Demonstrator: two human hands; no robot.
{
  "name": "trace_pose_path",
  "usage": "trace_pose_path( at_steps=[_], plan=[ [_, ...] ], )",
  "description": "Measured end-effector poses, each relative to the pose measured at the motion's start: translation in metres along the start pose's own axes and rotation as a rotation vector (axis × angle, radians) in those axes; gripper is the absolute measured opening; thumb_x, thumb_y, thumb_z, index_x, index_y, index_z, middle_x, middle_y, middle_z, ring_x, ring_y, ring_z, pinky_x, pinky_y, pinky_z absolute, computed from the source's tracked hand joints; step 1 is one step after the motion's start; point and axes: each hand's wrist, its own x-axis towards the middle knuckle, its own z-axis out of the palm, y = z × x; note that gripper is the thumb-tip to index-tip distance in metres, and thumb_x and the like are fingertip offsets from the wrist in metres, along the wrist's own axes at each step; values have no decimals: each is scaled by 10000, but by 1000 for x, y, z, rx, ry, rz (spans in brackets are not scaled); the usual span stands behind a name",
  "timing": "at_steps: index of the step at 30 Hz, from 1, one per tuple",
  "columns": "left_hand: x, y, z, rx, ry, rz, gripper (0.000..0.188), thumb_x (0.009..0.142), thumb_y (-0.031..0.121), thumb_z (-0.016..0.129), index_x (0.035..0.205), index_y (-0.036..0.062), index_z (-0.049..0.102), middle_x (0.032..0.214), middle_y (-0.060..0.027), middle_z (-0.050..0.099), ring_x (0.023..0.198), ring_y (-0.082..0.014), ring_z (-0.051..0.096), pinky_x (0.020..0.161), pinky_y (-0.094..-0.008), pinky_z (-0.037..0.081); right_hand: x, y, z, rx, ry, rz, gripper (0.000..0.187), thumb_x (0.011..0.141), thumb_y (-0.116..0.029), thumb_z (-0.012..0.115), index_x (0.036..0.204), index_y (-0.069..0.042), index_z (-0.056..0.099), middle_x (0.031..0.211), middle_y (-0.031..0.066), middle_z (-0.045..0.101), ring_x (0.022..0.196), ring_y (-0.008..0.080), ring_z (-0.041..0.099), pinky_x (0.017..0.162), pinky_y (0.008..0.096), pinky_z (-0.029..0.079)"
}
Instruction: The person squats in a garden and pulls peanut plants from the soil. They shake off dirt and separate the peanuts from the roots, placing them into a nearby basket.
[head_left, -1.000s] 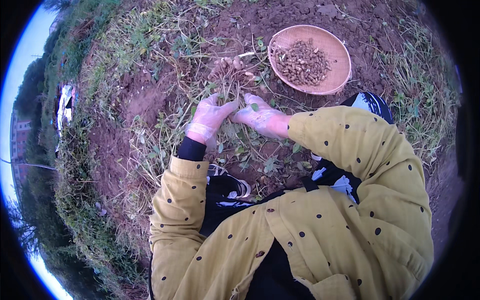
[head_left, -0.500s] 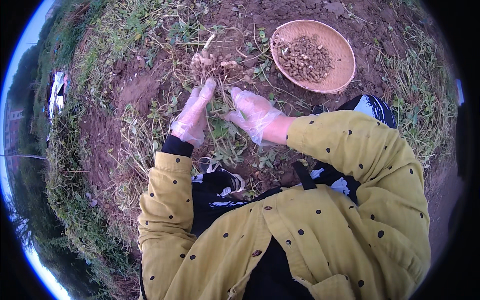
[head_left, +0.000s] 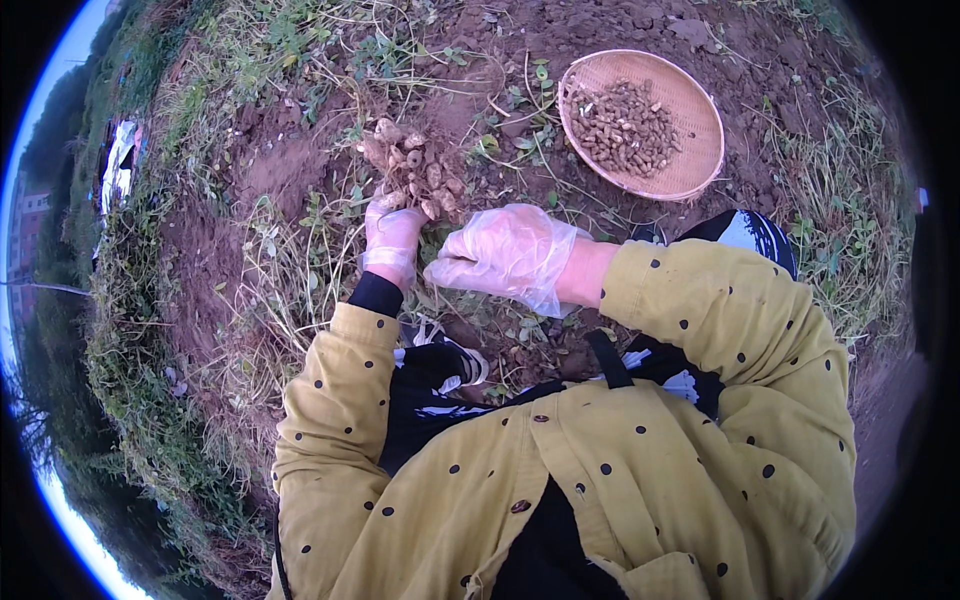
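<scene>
My left hand (head_left: 392,232), in a clear plastic glove, grips the stems of an uprooted peanut plant. Its cluster of pale, soil-covered peanut pods (head_left: 415,170) hangs just above the fingers, over brown earth. My right hand (head_left: 505,252), also gloved, is beside it to the right, fingers loosely curled toward the plant; whether it touches the stems I cannot tell. Both forearms wear yellow dotted sleeves.
A round woven basket (head_left: 690,110) holding several picked peanuts (head_left: 625,125) lies on the soil at the upper right. Dug brown earth with dry stalks and green weeds (head_left: 300,260) surrounds my hands. A shoe (head_left: 445,355) shows below them. Grass covers the left bank.
Both hands reached forward, then drew back. My left hand now holds up a clump of peanut pods pulled from the soil. The view shifted so the basket sits further right.
</scene>
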Motion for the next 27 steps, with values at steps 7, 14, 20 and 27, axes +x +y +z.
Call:
trace_pose_path(
  at_steps=[7,14,20,27],
  plan=[
    [-43,39,30,580,-88,315,517,804,-4,693,1284,-50,505,1033,-89,700,858,-112,639,744,-272,518,0,10,-60,523,617,4,375,915,-370,622,913,5,631,759,109,674,697,265,657,666,374,504],
    [-39,28,31,1194,15,473,526,680,107,653,1195,20,589,819,-230,662,759,-398,654,679,-466,510,1,26,-55,328,388,237,477,875,-445,680,1087,-20,641,859,95,653,779,166,617,714,316,484],
    [-40,26,36,1181,11,415,551,691,125,655,1228,24,587,823,-239,663,770,-408,650,689,-462,509,12,47,-48,651,413,158,316,875,-320,707,1046,-54,687,852,18,668,714,99,586,659,246,468],
    [-22,16,18,1083,17,298,593,741,149,805,1249,-22,551,1002,-135,718,835,-178,673,759,-312,512,5,53,-68,825,502,372,313,902,-358,690,1018,-74,628,820,-26,637,653,17,531,546,169,396]
  ],
)
